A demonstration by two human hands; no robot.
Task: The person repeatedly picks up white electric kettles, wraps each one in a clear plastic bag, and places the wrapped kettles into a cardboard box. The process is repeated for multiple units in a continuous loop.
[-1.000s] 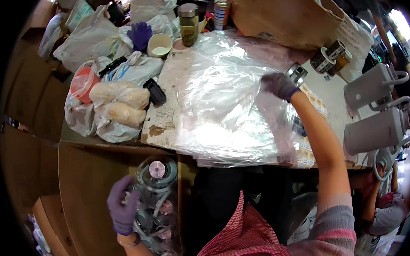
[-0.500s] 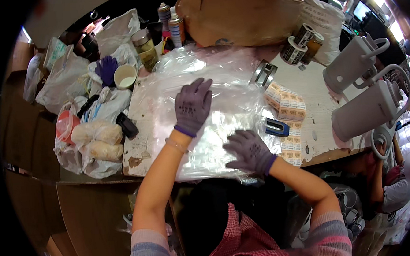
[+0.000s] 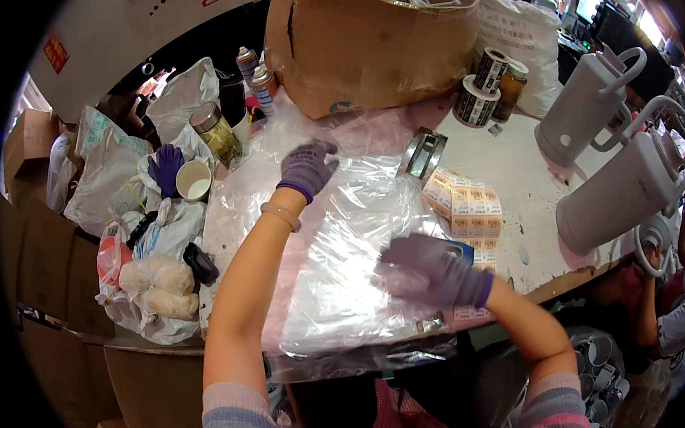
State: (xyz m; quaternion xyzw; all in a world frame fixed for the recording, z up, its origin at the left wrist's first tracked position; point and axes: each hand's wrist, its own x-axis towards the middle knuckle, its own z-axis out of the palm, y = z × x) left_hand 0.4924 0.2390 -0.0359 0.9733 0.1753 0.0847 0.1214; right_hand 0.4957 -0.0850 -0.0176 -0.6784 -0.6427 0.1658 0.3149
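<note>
Clear plastic sheeting (image 3: 344, 237) lies in shiny, wrinkled layers over the middle of the table and hangs past its near edge. On its far left part is my left hand (image 3: 307, 169), in a grey glove with a purple cuff, its fingers curled in against the film. My right hand (image 3: 432, 271), gloved alike, is over the sheeting's right side; motion smears its fingers. It partly covers a blue tool (image 3: 462, 251). Right beside it runs a strip of orange-and-white labels (image 3: 475, 210). A metal tape dispenser (image 3: 423, 154) stands beyond the labels.
Two grey kettles (image 3: 583, 109) stand at the right. Label rolls (image 3: 477, 100) and a brown jar (image 3: 511, 90) sit far right, near a large carton (image 3: 371, 47) of grey handles. Left are plastic bags, a cup (image 3: 194, 181), a lidded jar (image 3: 216, 135) and spray cans (image 3: 263, 89). Another person's arm (image 3: 646, 305) shows at right.
My left hand's fingers have gone from spread flat to curled. My right hand has moved slightly and now blurs over the blue tool. The view has shifted, showing more of the carton.
</note>
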